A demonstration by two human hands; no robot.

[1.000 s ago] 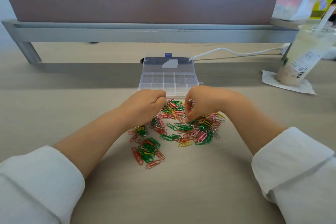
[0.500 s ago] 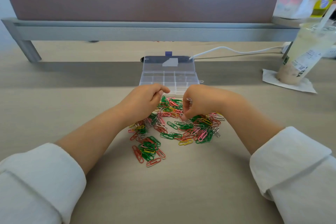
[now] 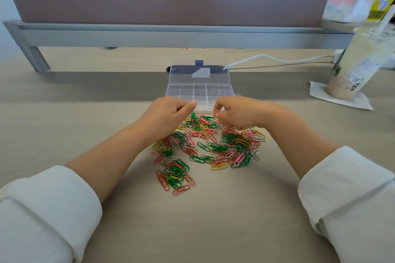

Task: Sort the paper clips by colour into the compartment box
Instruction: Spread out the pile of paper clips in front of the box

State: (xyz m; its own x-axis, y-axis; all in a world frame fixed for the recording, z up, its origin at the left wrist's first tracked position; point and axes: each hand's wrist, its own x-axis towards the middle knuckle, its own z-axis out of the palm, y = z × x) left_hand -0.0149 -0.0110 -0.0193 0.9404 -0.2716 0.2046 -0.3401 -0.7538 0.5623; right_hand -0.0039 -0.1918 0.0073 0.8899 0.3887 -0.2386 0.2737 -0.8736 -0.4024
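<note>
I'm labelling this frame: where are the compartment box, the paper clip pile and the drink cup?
compartment box [image 3: 186,88]: head view, a bare back-row compartment.
paper clip pile [image 3: 215,147]: head view, green clips near its middle.
drink cup [image 3: 361,64]: head view, its side wall.

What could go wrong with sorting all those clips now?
The grip of the right hand on its clip might slip, dropping it in a wrong section of the compartment box. The pile looks tangled, so one lifted clip may drag others. The left forearm could sweep clips away.
</note>
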